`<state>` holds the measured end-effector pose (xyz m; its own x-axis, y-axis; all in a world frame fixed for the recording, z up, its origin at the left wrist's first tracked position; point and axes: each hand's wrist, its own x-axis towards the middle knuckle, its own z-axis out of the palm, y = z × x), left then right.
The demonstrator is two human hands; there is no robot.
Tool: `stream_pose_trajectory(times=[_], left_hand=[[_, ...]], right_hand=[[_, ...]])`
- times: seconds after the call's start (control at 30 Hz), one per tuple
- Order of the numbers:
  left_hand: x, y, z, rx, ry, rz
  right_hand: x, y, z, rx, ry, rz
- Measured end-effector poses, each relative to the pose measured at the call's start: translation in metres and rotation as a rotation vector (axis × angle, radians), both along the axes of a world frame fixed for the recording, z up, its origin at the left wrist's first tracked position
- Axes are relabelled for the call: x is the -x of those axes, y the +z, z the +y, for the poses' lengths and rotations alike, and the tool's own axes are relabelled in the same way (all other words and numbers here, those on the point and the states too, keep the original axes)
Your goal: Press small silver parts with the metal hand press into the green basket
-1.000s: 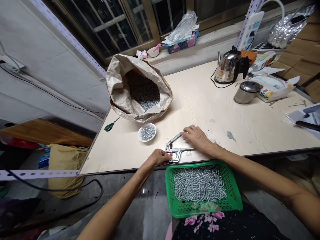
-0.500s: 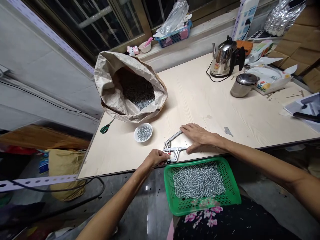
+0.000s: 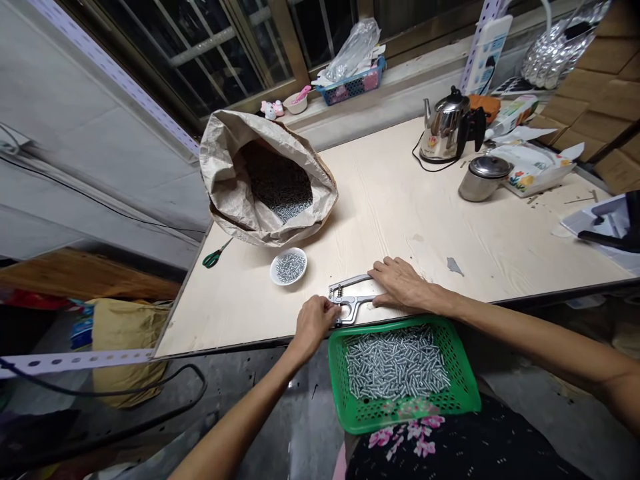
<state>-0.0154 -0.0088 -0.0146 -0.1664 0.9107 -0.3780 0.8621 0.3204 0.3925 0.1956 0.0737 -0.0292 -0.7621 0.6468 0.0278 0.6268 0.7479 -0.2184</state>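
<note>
Snap-fastener pliers (image 3: 354, 305) of silver metal, with a spring near the head, lie at the table's front edge. My right hand (image 3: 400, 283) is around their handle ends, fingers on the upper handle and thumb at the lower one. At the jaw end, my left hand (image 3: 316, 319) is closed in a pinch; its fingers hide whatever is between them. Just below the pliers, a green basket (image 3: 337, 393) holds many small ridged metal pieces (image 3: 395, 363). A white bowl (image 3: 289, 281) of smaller silvery pieces stands left of the pliers.
A large paper sack (image 3: 225, 200), open at the top, stands behind the bowl with metal pieces inside. Green-handled scissors (image 3: 213, 259) lie at the left edge. A kettle (image 3: 444, 130) and a lidded metal pot (image 3: 481, 180) stand at the back right.
My right hand has squeezed the pliers' handles closer together, bringing the upper one down. My left hand has shifted slightly up at the jaws, and the red spot there no longer shows.
</note>
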Motion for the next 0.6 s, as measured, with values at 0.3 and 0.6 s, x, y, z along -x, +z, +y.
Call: stream_pose_trajectory(times=[0.3, 0.6], left_hand=[[-0.033, -0.013, 0.036, -0.305, -0.753, 0.117], [-0.037, -0.016, 0.040, -0.297, -0.556, 0.129]], right_hand=[[-0.005, -0.001, -0.013, 0.020, -0.015, 0.013], [0.010, -0.021, -0.003, 0.023, 0.017, 0.043]])
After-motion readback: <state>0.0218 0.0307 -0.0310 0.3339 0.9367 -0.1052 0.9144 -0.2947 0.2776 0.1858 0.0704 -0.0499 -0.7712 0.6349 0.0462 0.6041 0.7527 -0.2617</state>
